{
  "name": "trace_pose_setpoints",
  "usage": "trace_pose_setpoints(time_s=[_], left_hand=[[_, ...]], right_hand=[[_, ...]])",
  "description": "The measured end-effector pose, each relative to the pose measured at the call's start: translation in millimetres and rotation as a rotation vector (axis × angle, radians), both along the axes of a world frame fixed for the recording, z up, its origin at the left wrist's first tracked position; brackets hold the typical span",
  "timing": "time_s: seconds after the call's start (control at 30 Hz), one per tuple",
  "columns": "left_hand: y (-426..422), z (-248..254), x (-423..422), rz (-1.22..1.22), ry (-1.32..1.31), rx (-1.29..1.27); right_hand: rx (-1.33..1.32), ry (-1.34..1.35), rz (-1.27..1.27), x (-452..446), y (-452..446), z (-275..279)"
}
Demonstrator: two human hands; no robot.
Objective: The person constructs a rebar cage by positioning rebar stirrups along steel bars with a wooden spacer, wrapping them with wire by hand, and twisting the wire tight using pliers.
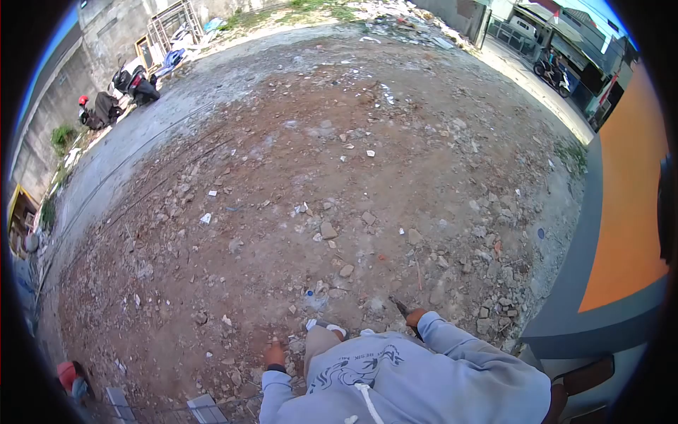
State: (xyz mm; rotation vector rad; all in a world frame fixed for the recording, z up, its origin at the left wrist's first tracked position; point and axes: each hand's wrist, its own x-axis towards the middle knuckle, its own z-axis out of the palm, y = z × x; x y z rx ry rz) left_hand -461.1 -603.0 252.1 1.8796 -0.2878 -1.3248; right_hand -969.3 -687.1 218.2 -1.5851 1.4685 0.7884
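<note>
My right hand (415, 318) is closed around a dark, narrow tool (399, 306) that points forward and to the left; its exact kind is too small to make out. To the left of my body, my left hand (274, 352) hangs over the dirt with its fingers curled in, a dark band at the wrist. Whether anything sits inside those fingers is hidden. Both arms are in the sleeves of a light grey-blue hoodie (367, 374). Below me, stony ground (296, 184) is strewn with rubble, and a small blue cap-like piece (309, 292) lies between the hands' positions.
An orange and grey wall (628, 212) runs along the right. Parked motorbikes (138, 85) stand at the upper left by a concrete wall. A person on a motorbike (553, 69) is at the upper right. Pale blocks (205, 408) and a person in red (70, 378) are lower left.
</note>
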Motion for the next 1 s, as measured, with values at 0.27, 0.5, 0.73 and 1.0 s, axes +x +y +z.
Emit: trace_pose_setpoints(time_s=[0.27, 0.5, 0.73, 1.0], left_hand=[[-13.9, 19.1, 93.2, 0.55, 0.114, -0.296], [45.6, 66.4, 155.7, 0.865, -0.014, -0.326], [114.5, 75.3, 122.0, 1.555, -0.048, -0.444], [73.4, 21.1, 102.1, 1.974, -0.16, 0.013]], right_hand=[[-0.046, 0.16, 0.233, 179.2, -172.9, 52.1], [-0.214, -0.055, 0.612, 382.8, -242.3, 118.2], [-0.216, -0.189, 1.082, 571.7, -234.7, 103.2], [-0.106, -0.348, 1.664, 783.5, -177.0, 135.1]])
